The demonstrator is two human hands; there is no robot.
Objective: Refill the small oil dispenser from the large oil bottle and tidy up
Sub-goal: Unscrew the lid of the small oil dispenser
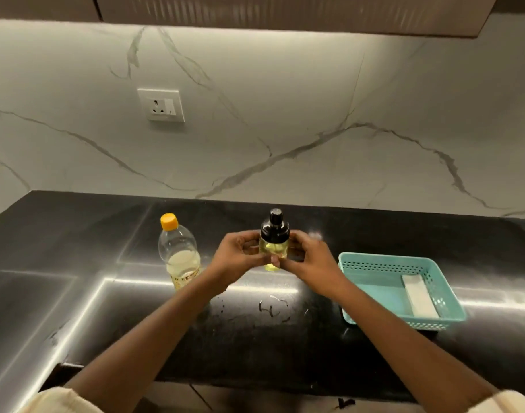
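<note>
The small oil dispenser (273,245) is a clear glass jar with yellow oil and a black pump cap on top. It is lifted above the black counter at the centre of the view, upright. My left hand (235,256) grips its left side and my right hand (307,259) grips its right side, fingers wrapped round the glass. The large oil bottle (179,251) stands upright on the counter just left of my left hand. It is clear plastic with an orange cap screwed on and pale oil in its lower half.
A teal perforated plastic basket (374,263) sits on the counter to the right, with a folded white cloth (419,296) inside. Oily ring marks (273,308) show on the black counter (106,308) below my hands. A wall socket (161,104) is on the marble backsplash.
</note>
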